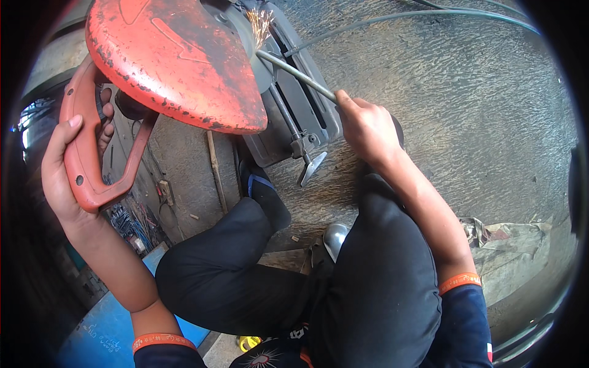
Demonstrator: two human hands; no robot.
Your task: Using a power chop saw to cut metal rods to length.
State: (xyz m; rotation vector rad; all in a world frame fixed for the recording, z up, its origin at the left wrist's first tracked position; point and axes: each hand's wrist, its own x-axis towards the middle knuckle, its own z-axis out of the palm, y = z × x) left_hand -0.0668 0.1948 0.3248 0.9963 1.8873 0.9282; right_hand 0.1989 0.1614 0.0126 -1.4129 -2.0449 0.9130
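My left hand (61,162) is wrapped round the red D-shaped handle (86,141) of a chop saw, fingers at its trigger. The saw's worn red blade guard (178,67) covers much of the upper left. In my right hand (370,129) is a thin metal rod (300,76), its far end against the grey cutting disc (262,73). Orange sparks (261,27) fly up from beyond that contact. Below the rod, the threaded vise screw (285,113) ends in a metal crank handle (313,168) on the dark saw base (322,110).
A grey cable (405,17) curves across the textured floor at the upper right. Bundled wires or scraps (132,227) lie beside a blue panel (110,325) at lower left. My sandalled foot (267,196) is close to the saw base. A crumpled cloth (506,236) lies at right.
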